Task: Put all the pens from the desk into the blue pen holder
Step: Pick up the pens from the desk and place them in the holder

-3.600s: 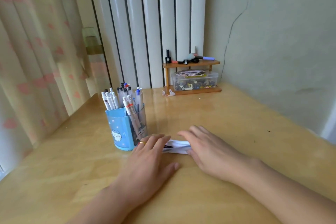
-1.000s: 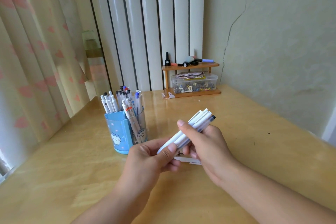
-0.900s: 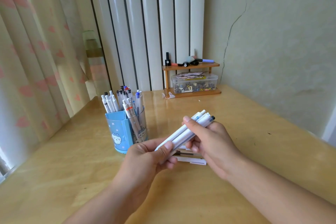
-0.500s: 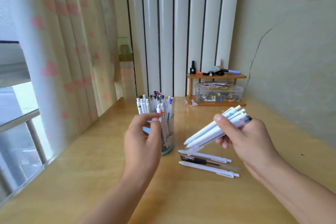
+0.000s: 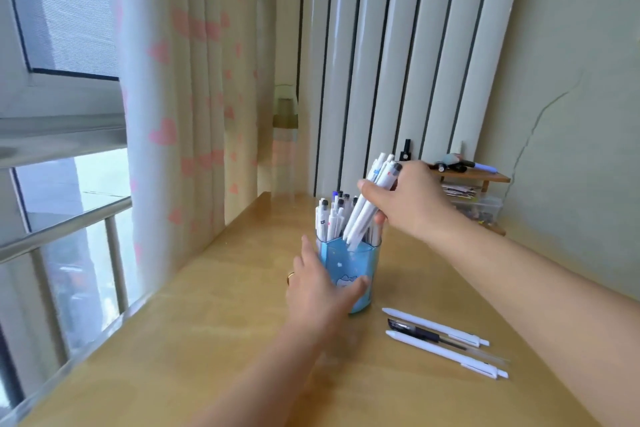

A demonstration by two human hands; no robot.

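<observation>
1. Step: right hand (image 5: 412, 204) grips pen bundle (image 5: 367, 208), tips entering blue holder (image 5: 349, 270); left hand (image 5: 318, 288) wraps holder.
2. Next: release bundle, then grab 3 pens (image 5: 446, 341) at holder's 4 o'clock.

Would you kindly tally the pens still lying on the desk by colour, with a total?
White pens on the desk: 2, the far white pen and the near white pen
Black-and-clear pen lying between them: 1
Total lying loose: 3
The bundle of white pens gripped in the right hand is not counted.
</observation>
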